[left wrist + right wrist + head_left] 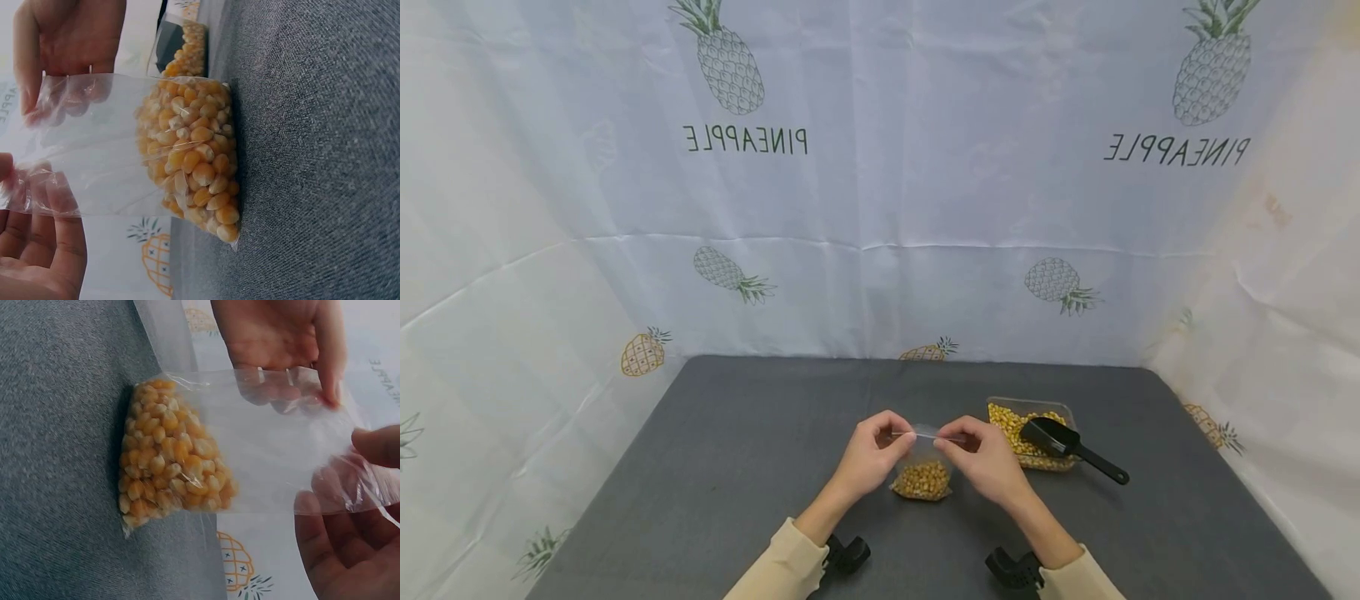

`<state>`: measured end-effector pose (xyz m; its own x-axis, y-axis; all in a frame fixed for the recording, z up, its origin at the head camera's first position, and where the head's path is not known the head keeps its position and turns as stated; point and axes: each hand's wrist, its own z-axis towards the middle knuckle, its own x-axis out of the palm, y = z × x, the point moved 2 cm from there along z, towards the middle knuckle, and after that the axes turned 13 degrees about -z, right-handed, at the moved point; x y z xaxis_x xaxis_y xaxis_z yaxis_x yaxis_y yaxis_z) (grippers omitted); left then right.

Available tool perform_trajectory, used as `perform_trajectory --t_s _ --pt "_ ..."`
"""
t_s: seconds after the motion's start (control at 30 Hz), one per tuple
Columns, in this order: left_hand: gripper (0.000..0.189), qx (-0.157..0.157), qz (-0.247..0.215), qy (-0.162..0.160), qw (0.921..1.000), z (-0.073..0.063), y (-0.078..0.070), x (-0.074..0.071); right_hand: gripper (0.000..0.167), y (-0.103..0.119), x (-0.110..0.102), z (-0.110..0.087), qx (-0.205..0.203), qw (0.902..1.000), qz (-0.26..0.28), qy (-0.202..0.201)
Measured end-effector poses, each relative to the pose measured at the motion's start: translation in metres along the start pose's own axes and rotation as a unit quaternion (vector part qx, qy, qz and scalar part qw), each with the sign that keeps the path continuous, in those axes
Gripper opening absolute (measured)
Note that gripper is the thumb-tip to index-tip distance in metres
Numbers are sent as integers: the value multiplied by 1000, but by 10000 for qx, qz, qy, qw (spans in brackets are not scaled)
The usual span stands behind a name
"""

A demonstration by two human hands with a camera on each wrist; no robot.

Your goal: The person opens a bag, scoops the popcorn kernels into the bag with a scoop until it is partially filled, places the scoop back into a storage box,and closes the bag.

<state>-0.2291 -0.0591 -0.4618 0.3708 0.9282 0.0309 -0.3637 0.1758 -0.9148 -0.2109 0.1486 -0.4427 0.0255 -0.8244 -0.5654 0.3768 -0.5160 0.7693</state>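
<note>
A clear plastic bag [922, 481] with yellow corn kernels in its lower part stands upright on the grey table. My left hand [867, 457] pinches one side of its top edge between thumb and fingers. Opposite it, my right hand [983, 460] pinches the other side the same way. In the left wrist view the kernels [194, 150] fill the bottom of the bag, and the film above them is stretched between the hands. The right wrist view shows several fingertips [306, 503] behind the clear film, with the thumbs in front.
Right of the bag, behind my right hand, stands a clear plastic container [1026, 407] of corn kernels. A black scoop [1060, 440] lies in it, handle jutting over the near right corner. White pineapple-print cloth [865, 292] hangs around the grey table [760, 433].
</note>
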Motion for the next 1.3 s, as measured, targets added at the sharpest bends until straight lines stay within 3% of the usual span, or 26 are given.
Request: perform_trajectory --t_s 0.43,0.6,0.8,0.97,1.1,1.3 --pt "10 82 -52 201 9998 0 -1 2 4 2 1 -1 -489 9982 55 -341" --pt "9 99 -136 289 9994 -1 1 6 6 4 2 -1 -530 9981 27 -301" --pt "8 4 88 224 9997 -2 0 11 5 6 4 -1 -534 9983 39 -227" --pt "8 -164 174 221 9995 -3 -19 14 4 7 3 -1 -420 9991 30 -63" --pt "9 -47 183 237 9995 -5 -38 17 9 5 -1 -1 -288 9994 17 200" --pt "9 -206 247 64 9995 -3 -13 11 11 2 -10 0 -41 9996 26 292"
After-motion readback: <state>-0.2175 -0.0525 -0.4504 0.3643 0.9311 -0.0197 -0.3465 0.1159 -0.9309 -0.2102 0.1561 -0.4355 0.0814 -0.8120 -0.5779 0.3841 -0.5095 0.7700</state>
